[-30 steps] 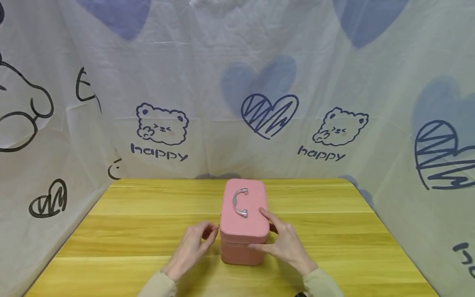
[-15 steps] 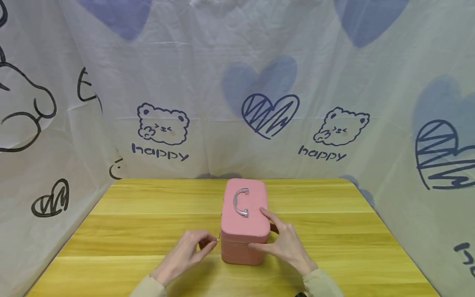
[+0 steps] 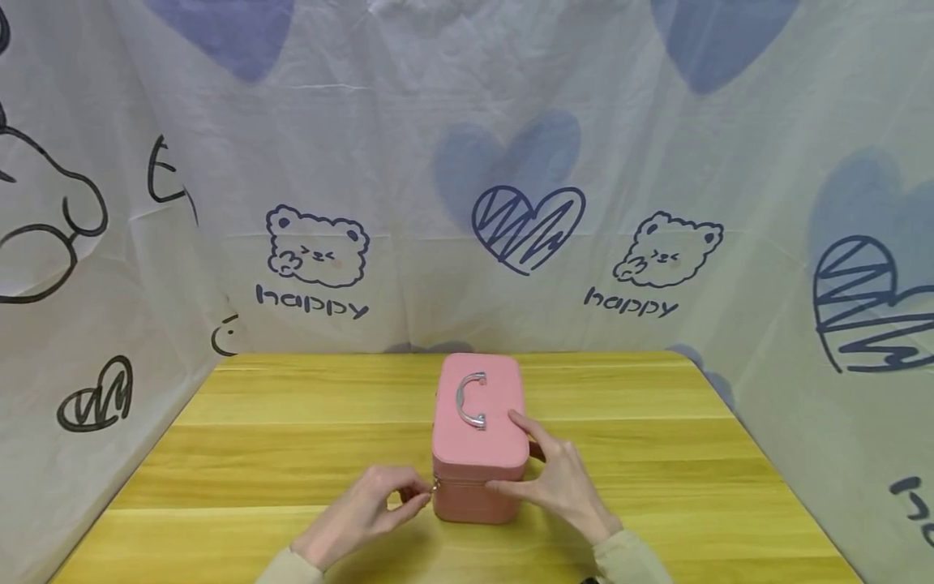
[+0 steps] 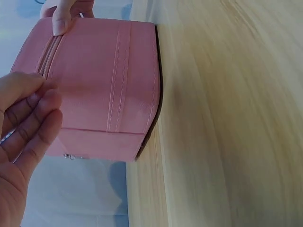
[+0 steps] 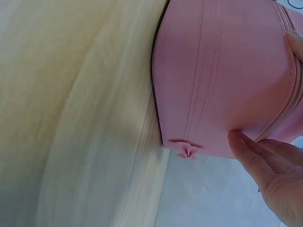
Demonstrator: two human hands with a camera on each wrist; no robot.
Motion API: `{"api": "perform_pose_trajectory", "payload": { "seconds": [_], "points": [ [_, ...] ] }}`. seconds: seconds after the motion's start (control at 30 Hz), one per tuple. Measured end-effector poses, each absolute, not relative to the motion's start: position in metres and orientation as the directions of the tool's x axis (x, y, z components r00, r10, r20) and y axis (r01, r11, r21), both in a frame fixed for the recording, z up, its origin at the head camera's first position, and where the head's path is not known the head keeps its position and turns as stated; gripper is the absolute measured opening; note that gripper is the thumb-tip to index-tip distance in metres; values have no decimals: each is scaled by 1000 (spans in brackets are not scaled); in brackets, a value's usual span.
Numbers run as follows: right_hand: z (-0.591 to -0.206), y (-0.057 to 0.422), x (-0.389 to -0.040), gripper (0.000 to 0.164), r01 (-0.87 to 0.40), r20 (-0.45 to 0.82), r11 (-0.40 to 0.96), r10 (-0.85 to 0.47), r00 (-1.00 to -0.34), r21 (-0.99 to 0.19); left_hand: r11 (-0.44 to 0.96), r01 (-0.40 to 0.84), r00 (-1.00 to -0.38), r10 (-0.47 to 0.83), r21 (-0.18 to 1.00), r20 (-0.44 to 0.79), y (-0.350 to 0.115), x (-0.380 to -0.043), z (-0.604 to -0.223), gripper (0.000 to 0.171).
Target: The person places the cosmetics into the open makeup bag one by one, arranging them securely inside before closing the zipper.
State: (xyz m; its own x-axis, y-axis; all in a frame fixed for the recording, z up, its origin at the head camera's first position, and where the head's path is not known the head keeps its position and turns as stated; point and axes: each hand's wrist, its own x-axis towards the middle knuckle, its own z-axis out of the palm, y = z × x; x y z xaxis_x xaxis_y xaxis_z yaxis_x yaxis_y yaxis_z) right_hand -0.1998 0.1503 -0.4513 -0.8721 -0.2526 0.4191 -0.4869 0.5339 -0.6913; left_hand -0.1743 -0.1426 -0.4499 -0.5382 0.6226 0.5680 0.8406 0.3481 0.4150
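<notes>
A pink vanity case [image 3: 477, 448] with a curved silver handle [image 3: 463, 399] on its lid stands upright on the table. My left hand [image 3: 365, 507] is at its near left corner, thumb and fingertips pinching the small zipper pull [image 3: 436, 486]. In the left wrist view, those fingertips meet at the zipper [image 4: 51, 53], hiding the pull. My right hand [image 3: 565, 485] holds the case's right side, with the thumb on the front near the zipper and a finger over the lid's edge. A pink bow-shaped tab [image 5: 188, 149] shows low on the case in the right wrist view.
The wood-grain table [image 3: 292, 446] runs back to a pale cloth backdrop [image 3: 409, 178] printed with hearts and bears. More of that cloth hangs on both sides.
The left hand has come down and toward me along the case's left side to its near corner, with the zipper pull. The right hand and the case stay in place.
</notes>
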Motion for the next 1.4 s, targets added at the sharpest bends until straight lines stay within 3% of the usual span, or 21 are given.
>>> {"api": "perform_pose_trajectory", "payload": {
  "seconds": [0.43,0.97,1.4],
  "points": [
    [-453,152,-200,95,-531,457,512,-274,-846,-676,236,902,-421,667,362,615,-118,-174,-452,20],
    [-452,152,-200,96,-524,446,518,-278,-851,-676,278,922,-388,644,271,659,-96,-174,-465,23],
    [-453,153,-201,97,-549,463,507,-298,-835,-664,265,856,-497,659,444,564,-91,-169,-466,22]
  ]
}}
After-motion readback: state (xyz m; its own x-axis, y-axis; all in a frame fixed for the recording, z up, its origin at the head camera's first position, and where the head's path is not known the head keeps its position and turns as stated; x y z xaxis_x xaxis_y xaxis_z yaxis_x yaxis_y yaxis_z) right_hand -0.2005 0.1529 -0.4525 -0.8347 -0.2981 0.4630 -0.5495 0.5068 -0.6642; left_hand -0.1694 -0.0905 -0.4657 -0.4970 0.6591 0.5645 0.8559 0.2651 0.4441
